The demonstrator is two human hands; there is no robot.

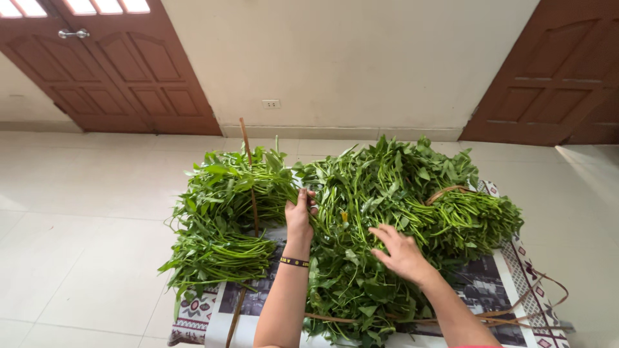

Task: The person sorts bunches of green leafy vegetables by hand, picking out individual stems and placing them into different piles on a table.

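A big heap of leafy green stalks (380, 193) lies on a patterned mat (516, 270) on the floor. My left hand (300, 216), with a dark band on the wrist, is closed on a few stalks at the heap's middle. My right hand (400, 251) rests spread on the leaves just to the right, fingers apart, holding nothing. A smaller bundle of the same greens (216, 225) lies to the left, tied by a thin brown strip (253, 193).
Thin brown strips (516, 312) curl at the mat's right front corner. White floor tiles (84, 212) surround the mat. Brown wooden doors stand at the back left (116, 64) and back right (554, 71), with a cream wall and a socket (271, 104) between them.
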